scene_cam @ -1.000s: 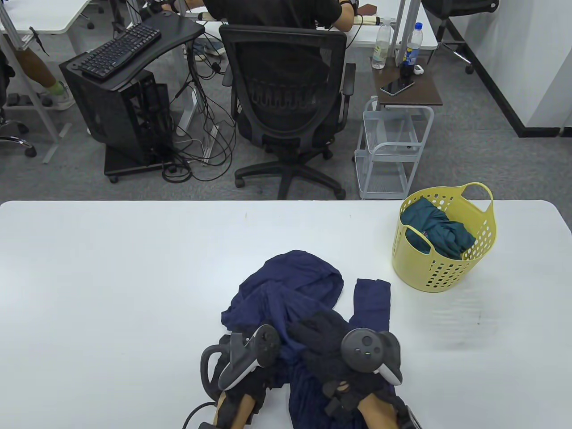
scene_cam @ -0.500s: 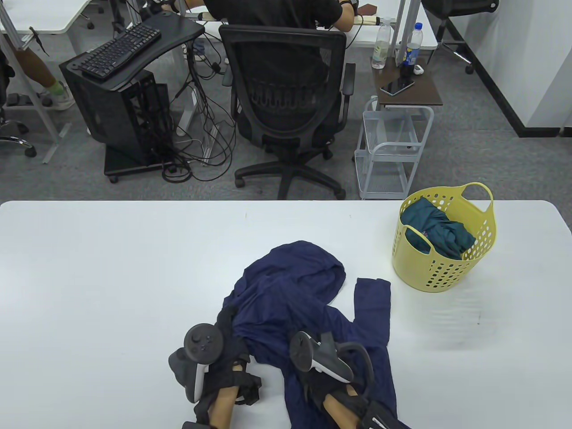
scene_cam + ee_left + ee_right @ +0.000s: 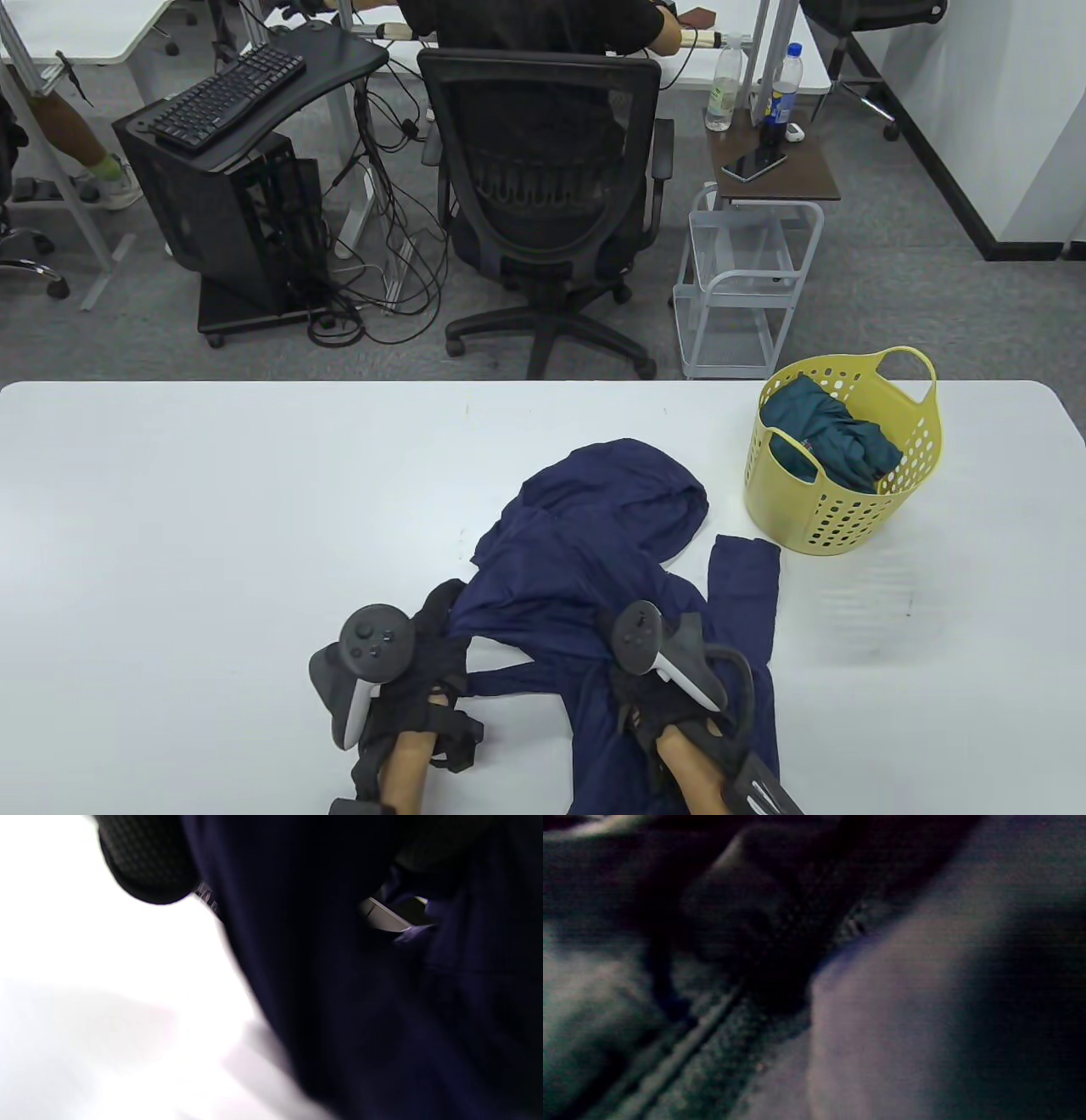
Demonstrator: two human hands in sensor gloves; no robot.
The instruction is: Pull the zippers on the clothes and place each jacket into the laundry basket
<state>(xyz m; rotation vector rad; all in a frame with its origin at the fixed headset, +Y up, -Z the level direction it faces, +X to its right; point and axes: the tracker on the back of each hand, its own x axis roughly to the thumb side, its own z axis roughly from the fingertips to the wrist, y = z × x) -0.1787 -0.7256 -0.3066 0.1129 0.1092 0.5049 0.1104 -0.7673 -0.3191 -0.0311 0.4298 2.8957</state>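
A navy hooded jacket (image 3: 594,552) lies crumpled at the table's near middle, its hood (image 3: 645,484) pointing away and one sleeve (image 3: 747,586) stretched to the right. My left hand (image 3: 441,615) grips the jacket's left edge; in the left wrist view a gloved fingertip (image 3: 144,861) sits beside the dark cloth (image 3: 339,984). My right hand (image 3: 619,671) lies on the jacket's lower front, its fingers hidden under the tracker and in the cloth. A thin hem strip (image 3: 517,679) runs between the hands. The yellow laundry basket (image 3: 848,518) at the right holds a teal jacket (image 3: 831,433).
The white table (image 3: 212,509) ends at its far edge just behind the basket. Beyond it on the floor stand an office chair (image 3: 543,170) with a person seated, a wire trolley (image 3: 747,280) and a computer stand (image 3: 229,170).
The navy jacket has slid right and farther away, toward the basket. My hands have turned over and moved apart, drawing the hem taut between them.
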